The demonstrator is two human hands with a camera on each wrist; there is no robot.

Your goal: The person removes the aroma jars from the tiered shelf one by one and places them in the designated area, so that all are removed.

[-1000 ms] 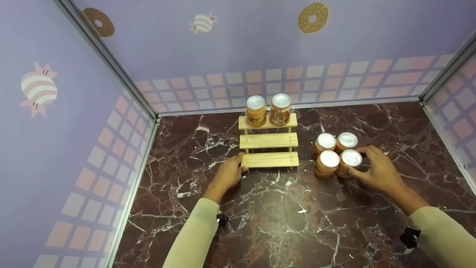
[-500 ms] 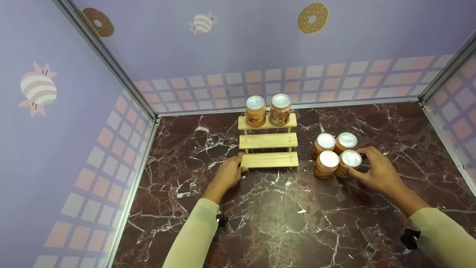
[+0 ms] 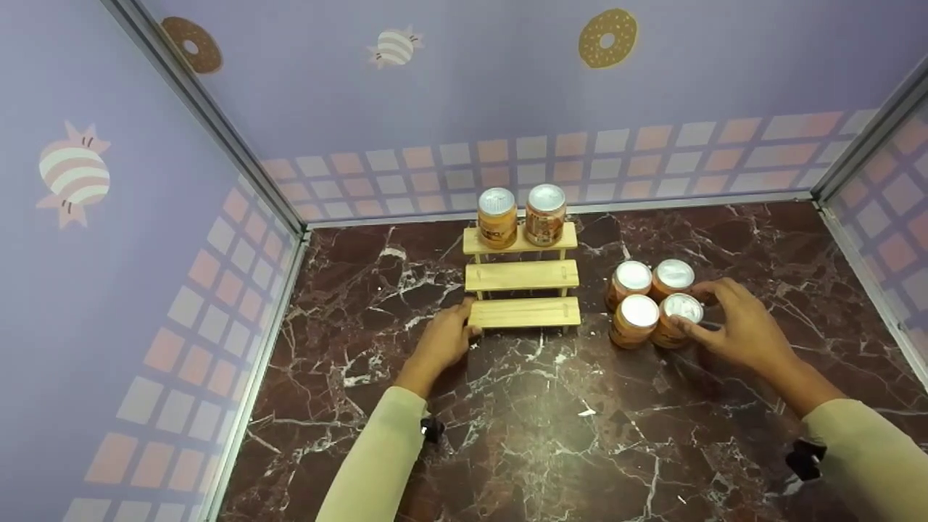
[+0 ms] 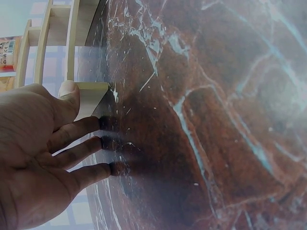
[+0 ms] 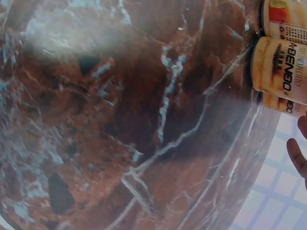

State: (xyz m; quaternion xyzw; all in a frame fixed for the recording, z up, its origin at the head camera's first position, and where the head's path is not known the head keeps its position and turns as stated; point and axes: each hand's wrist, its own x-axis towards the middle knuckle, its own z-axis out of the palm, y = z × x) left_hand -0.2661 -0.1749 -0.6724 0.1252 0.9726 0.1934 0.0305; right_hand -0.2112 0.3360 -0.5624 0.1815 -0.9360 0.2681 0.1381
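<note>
My left hand (image 3: pixel 444 337) pinches the left end of the lowest step of a small three-tier wooden rack (image 3: pixel 523 312). In the left wrist view the thumb (image 4: pixel 68 98) lies against the rack's edge and several fingers reach down to the tabletop. My right hand (image 3: pixel 743 326) is spread around the front right can (image 3: pixel 668 333) of a tight upright group, thumb over its near side and rim, a finger behind. That group also has a front left can (image 3: pixel 635 328), a back left can (image 3: pixel 625 290) and a back right can (image 3: pixel 674 275), all orange with pale lids.
Two similar cans, a left one (image 3: pixel 497 221) and a right one (image 3: pixel 545 217), stand on the rack's top step. A dark marbled tabletop (image 3: pixel 522 428) lies below. Purple patterned panels, the back one (image 3: pixel 493 87) and left one (image 3: pixel 145 217), enclose it.
My right thumb has shifted slightly up over the can's rim, and the right forearm has moved a little to the right. The left hand, rack and cans stay put.
</note>
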